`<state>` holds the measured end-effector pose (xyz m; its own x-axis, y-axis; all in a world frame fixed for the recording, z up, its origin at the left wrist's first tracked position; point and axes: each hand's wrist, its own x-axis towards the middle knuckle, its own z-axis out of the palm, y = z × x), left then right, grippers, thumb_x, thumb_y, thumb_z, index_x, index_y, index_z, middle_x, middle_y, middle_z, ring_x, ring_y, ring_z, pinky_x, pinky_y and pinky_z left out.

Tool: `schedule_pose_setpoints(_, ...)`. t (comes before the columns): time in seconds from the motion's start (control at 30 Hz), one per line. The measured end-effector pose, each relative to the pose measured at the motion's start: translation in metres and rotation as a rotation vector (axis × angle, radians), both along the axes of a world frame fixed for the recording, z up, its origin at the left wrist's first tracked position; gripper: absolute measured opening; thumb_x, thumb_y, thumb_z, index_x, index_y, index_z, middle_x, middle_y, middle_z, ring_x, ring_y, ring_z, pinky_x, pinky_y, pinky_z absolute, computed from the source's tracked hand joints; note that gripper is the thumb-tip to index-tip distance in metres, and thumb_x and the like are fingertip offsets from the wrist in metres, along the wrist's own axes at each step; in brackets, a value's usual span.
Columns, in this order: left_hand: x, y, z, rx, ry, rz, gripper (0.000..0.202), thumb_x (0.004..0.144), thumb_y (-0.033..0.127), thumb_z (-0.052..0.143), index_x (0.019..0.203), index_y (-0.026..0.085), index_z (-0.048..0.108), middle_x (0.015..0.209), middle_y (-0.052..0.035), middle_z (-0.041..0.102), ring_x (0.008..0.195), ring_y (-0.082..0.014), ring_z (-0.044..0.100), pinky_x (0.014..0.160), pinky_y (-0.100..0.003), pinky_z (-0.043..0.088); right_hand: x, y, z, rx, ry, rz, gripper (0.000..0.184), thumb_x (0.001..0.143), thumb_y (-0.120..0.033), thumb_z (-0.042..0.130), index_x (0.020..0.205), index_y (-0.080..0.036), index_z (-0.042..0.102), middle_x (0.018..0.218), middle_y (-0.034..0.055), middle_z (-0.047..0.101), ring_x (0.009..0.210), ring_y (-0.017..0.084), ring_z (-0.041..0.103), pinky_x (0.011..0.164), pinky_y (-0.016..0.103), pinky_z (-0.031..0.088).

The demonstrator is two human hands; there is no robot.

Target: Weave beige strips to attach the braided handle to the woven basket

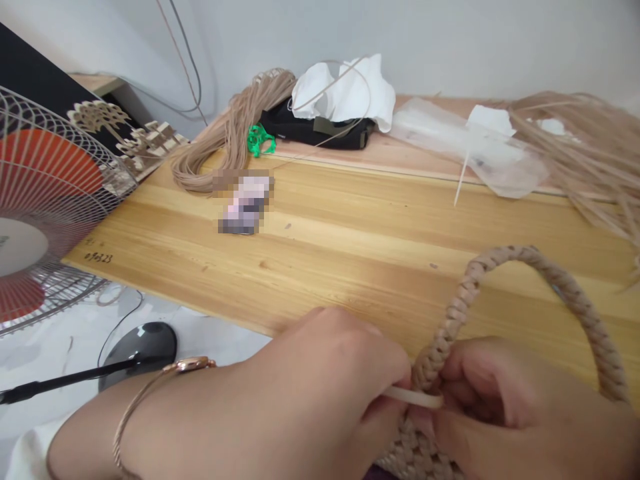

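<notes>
While the left hand (335,373) pinches a pale flat cane strip (413,397) at the foot of a braided handle (565,283), the right hand (505,407) curls around the same spot, its fingers (465,380) pressed against the weave just above the basket body (415,453). The handle arches up past the right hand, over the wooden counter (350,227). Well ahead of the hands, a looped bundle of tan cane strips (225,143) lies on the counter, and a wire-guarded fan (45,200) stands beyond the left hand.
</notes>
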<state>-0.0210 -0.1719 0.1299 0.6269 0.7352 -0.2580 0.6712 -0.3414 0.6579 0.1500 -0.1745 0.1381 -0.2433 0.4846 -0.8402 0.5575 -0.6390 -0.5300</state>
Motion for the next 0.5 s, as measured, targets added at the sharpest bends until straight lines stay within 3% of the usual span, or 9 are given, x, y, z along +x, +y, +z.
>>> schedule_pose_setpoints(0.1,-0.001,0.004,0.004,-0.016,-0.004,-0.023,0.022,0.076,0.016,0.060,0.055,0.019,0.052,0.051,0.0064,0.055,0.044,-0.0063,0.045,0.038,-0.018,0.025,-0.002,-0.001,0.001,0.010,0.064,-0.032,0.014,0.054,-0.030,0.064,0.051,-0.025,0.051,0.041,-0.0042,0.042,0.039,0.009,0.032,0.042,0.025,0.018)
schedule_pose_setpoints(0.27,-0.002,0.010,0.010,-0.030,0.015,-0.034,0.015,0.076,0.019,0.059,0.062,0.021,0.056,0.056,0.0057,0.058,0.049,-0.0083,0.049,0.041,-0.019,0.026,-0.003,-0.003,-0.005,0.127,-0.031,-0.021,0.016,0.055,-0.034,0.063,0.048,-0.025,0.052,0.051,0.0013,0.051,0.049,0.015,0.043,0.044,0.026,0.026)
schedule_pose_setpoints(0.47,0.000,0.009,0.009,-0.056,0.039,-0.025,0.019,0.074,0.014,0.057,0.056,0.019,0.054,0.053,0.0058,0.055,0.045,-0.0076,0.045,0.041,-0.020,0.026,0.001,0.000,-0.018,0.077,0.013,0.163,0.015,0.056,-0.036,0.063,0.052,-0.024,0.056,0.049,0.0007,0.053,0.043,0.014,0.046,0.035,0.023,0.027)
schedule_pose_setpoints(0.5,-0.001,0.010,0.009,-0.061,0.036,-0.025,0.020,0.075,0.014,0.056,0.056,0.019,0.053,0.053,0.0056,0.055,0.046,-0.0076,0.045,0.041,-0.020,0.026,0.003,0.000,-0.017,0.144,-0.030,0.154,0.015,0.060,-0.036,0.061,0.053,-0.024,0.055,0.048,0.0000,0.053,0.043,0.012,0.045,0.036,0.022,0.028)
